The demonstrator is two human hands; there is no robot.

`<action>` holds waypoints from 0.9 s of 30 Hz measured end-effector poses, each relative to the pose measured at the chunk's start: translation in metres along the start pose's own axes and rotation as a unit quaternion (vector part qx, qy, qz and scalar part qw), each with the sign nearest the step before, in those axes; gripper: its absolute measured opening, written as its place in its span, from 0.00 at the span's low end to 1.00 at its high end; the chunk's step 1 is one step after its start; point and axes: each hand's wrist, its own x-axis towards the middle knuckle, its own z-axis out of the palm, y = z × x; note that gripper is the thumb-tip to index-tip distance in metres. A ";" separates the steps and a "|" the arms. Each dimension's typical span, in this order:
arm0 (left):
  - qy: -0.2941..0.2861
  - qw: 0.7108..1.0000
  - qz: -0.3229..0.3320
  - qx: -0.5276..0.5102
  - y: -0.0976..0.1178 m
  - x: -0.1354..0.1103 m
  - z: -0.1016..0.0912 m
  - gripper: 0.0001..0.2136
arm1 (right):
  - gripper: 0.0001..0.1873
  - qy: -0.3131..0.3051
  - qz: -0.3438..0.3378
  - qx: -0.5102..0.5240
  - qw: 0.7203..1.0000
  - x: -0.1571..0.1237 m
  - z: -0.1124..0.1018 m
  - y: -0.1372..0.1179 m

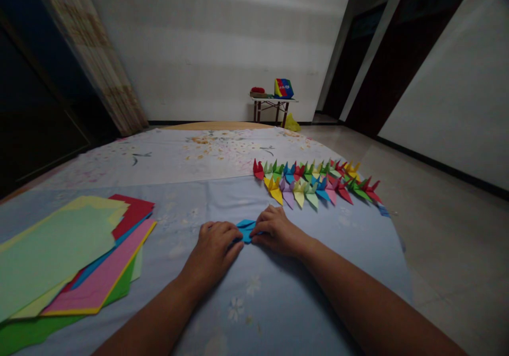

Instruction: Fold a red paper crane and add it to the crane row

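Note:
A small folded blue paper piece (245, 228) lies on the light blue cloth (254, 297) between my hands. My left hand (214, 248) is curled with its fingertips pressed on the paper's left side. My right hand (275, 230) is also closed, pinching the paper's right edge. Both hands rest on the cloth. Just beyond my right hand stand several folded paper cranes (316, 182) in red, yellow, green, blue, purple and pink, set in rows.
A fanned stack of coloured paper sheets (67, 252) lies at the left. A white flowered cloth (191, 154) covers the far part. A small table (272, 106) with a colourful bag stands by the wall. Tiled floor lies to the right.

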 end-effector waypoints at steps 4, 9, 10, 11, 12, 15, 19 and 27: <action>0.003 1.000 -0.007 -0.004 0.000 0.000 0.001 0.06 | 0.08 -0.002 0.006 -0.002 1.000 0.000 0.000 -0.001; 0.007 1.000 -0.018 -0.008 0.002 0.001 0.002 0.05 | 0.08 -0.007 0.006 -0.008 1.000 -0.001 -0.001 -0.006; 0.007 1.000 -0.020 -0.010 0.003 0.001 0.002 0.05 | 0.08 -0.007 0.004 -0.007 1.000 -0.002 -0.002 -0.007; 0.007 1.000 -0.021 -0.012 0.003 0.001 0.002 0.05 | 0.09 -0.004 0.002 -0.006 1.000 -0.002 -0.001 -0.008; 0.006 1.000 -0.023 -0.014 0.003 0.001 0.002 0.05 | 0.09 -0.002 0.002 -0.005 1.000 -0.002 -0.001 -0.008; 0.009 0.999 -0.031 -0.021 0.003 0.002 0.003 0.06 | 0.09 0.006 0.014 -0.006 1.000 0.000 0.003 -0.008; 0.012 0.999 -0.042 -0.033 0.002 0.003 0.004 0.06 | 0.09 0.007 0.051 -0.005 0.999 0.002 0.008 -0.010; 0.014 0.998 -0.054 -0.024 0.003 0.003 0.005 0.05 | 0.08 0.020 0.121 0.013 0.992 0.006 0.015 -0.014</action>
